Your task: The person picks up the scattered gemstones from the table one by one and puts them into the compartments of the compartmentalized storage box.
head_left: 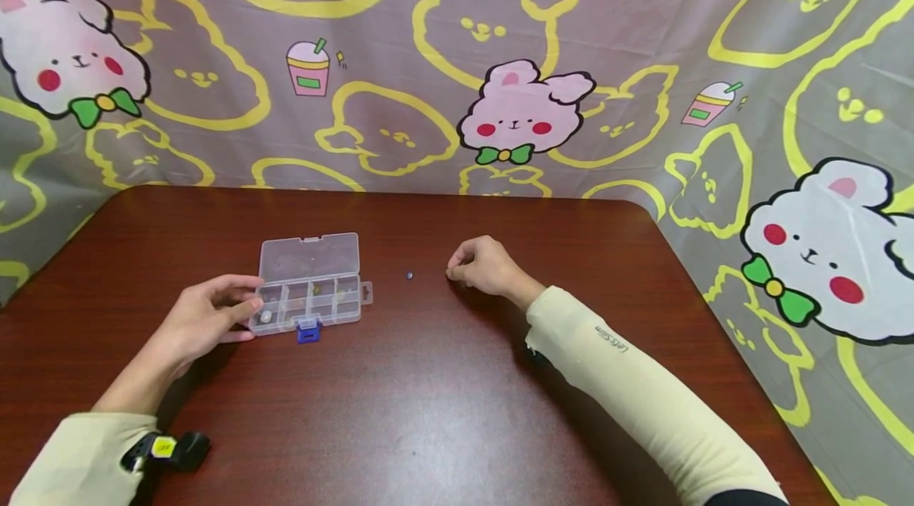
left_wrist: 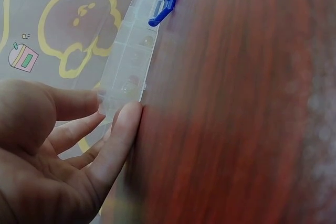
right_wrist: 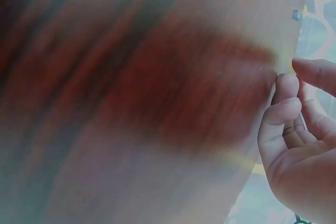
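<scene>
A clear plastic compartment box [head_left: 309, 296] lies on the table with its lid [head_left: 309, 258] raised at the back and a blue latch [head_left: 309, 331] at the front. My left hand [head_left: 207, 317] grips its left end, thumb in front and fingers behind; the left wrist view shows the thumb against the box wall [left_wrist: 123, 72]. To the right, my right hand [head_left: 485, 266] touches down near the tabletop, thumb and fingertips close together. A speck of yellow shows at those fingertips in the right wrist view; whether it is held is unclear. Between hand and box lies a small blue bead [head_left: 409, 276].
Small pieces lie in the box, among them a white one [head_left: 266, 316] in the front left compartment. The brown table [head_left: 428, 395] ends at a patterned cloth [head_left: 400, 54] hanging behind and at the sides.
</scene>
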Tool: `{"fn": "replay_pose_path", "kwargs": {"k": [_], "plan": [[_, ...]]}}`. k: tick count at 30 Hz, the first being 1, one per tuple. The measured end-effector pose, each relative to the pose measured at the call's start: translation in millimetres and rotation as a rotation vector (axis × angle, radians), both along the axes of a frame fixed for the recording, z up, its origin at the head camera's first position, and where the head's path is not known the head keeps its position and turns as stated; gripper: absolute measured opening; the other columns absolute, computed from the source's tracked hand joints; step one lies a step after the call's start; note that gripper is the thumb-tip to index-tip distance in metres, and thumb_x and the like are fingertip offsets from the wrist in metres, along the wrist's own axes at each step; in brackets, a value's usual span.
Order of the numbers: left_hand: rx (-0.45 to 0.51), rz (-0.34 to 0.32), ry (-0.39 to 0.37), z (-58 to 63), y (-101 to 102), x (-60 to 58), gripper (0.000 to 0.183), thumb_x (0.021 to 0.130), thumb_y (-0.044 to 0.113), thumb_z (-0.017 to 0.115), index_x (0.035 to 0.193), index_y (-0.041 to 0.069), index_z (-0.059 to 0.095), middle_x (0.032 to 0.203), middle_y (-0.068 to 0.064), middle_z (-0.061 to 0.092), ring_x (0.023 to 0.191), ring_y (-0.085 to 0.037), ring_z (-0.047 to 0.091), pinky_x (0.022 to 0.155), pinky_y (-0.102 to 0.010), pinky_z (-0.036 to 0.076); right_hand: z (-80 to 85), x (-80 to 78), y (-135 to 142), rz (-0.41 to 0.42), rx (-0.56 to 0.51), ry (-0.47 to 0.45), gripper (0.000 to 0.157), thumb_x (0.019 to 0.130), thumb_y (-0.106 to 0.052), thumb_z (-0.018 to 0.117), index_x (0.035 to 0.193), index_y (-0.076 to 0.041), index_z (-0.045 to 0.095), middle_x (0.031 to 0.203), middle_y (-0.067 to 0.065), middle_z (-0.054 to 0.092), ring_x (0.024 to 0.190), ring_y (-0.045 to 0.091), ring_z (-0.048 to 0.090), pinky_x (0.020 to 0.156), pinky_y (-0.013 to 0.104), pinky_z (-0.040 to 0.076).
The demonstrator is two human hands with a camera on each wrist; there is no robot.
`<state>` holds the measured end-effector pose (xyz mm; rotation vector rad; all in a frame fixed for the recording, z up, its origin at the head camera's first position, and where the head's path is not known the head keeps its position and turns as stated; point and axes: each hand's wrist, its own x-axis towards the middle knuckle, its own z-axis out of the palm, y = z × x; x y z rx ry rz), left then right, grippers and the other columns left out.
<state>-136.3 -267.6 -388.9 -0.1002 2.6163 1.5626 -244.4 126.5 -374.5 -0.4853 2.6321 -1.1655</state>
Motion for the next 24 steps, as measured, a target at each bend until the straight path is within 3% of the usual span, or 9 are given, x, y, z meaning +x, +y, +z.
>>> {"fn": "replay_pose_path", "kwargs": {"k": [24], "plan": [[-0.003,0.001,0.006,0.1,-0.1,0.0,0.044,0.101,0.012,0.062,0.14,-0.006,0.049,0.119,-0.026,0.055,0.083,-0.02,0.062,0.066,-0.035,0.062,-3.2,13.7,-20.3,0.06,-0.168,-0.034,0.005,0.087,-0.003,0.074,0.088,0.0,0.072,0.073,0.011,0.069,0.056,0.015,0.059,0.053,0.025,0.051]]}}
